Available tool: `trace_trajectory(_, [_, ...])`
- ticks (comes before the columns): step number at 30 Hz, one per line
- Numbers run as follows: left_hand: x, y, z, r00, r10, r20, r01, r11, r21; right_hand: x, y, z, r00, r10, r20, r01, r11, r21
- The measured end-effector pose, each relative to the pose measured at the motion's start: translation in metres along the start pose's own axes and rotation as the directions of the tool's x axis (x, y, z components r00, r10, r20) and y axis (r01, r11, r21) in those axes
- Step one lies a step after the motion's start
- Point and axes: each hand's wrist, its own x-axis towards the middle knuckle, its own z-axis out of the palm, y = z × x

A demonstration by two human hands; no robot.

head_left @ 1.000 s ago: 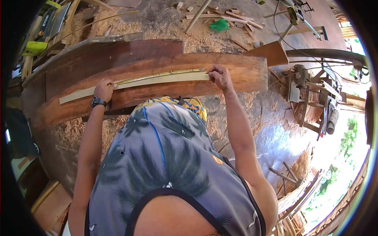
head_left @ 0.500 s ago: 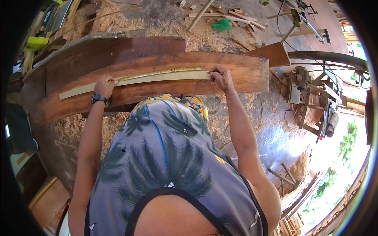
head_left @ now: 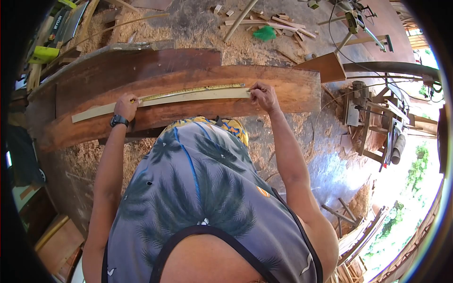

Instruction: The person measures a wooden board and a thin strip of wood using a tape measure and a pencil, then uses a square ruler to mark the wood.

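A pale, thin strip (head_left: 188, 96) lies lengthwise on a reddish-brown wooden plank (head_left: 283, 99). Along its upper edge runs a yellow measuring tape (head_left: 193, 89), pulled out. My left hand (head_left: 126, 106) is closed around something at the tape's left part, over the strip; a bit of yellow shows at the fingers, and a dark watch is on the wrist. At the strip's right end, my right hand (head_left: 264, 97) is closed in a pinch, with a small dark tip showing at its fingers. What it holds is too small to name.
Behind the plank lies a darker board (head_left: 155, 63). Wood offcuts (head_left: 283, 23) and a green bundle (head_left: 264, 33) are on the shaving-covered floor. A brown panel (head_left: 328, 66) stands at the plank's right end. Machines and stacked timber are at the right; a bright green tool (head_left: 43, 54) is upper left.
The free end of the tape sits slightly lower and further left in view. Both hands keep nearly the same places; the view has shifted slightly.
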Motion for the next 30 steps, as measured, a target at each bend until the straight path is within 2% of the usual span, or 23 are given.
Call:
trace_trajectory(8, [0.0,0.003,-0.002,0.999,-0.037,0.013,0.037,0.999,0.01,0.0,0.002,0.001,1.0,0.012,0.019,-0.012,1.0,0.003])
trace_trajectory(10, [-0.001,0.003,-0.001,0.999,-0.028,0.016,0.028,1.0,-0.005,0.001,0.002,0.004,0.999,-0.018,-0.036,0.017,1.0,-0.019])
trace_trajectory(19, [-0.001,0.001,0.001,0.999,-0.052,0.014,0.052,0.999,0.005,0.002,-0.002,0.005,0.999,-0.01,-0.053,0.011,1.0,0.015])
trace_trajectory(23, [-0.002,0.001,0.001,1.0,-0.029,0.002,0.029,1.0,0.012,0.006,0.009,-0.003,1.0,0.018,0.007,-0.018,1.0,0.021])
trace_trajectory(25, [-0.002,0.001,0.002,0.999,-0.034,0.001,0.034,0.999,0.009,0.012,0.007,0.0,0.994,0.028,-0.11,0.002,0.966,0.257])
trace_trajectory(26, [-0.001,0.0,0.002,0.999,-0.035,-0.005,0.035,0.999,0.014,0.013,0.001,0.002,0.994,0.021,-0.108,0.008,0.965,0.261])
trace_trajectory(29, [0.003,-0.001,-0.002,1.0,-0.013,0.02,0.012,0.999,0.033,0.016,-0.007,0.008,0.986,0.03,-0.161,0.003,0.981,0.196])
trace_trajectory(30, [0.006,-0.001,-0.004,0.998,-0.01,0.059,0.008,1.0,0.026,0.021,-0.005,0.007,0.992,-0.025,-0.124,0.034,0.997,0.07])
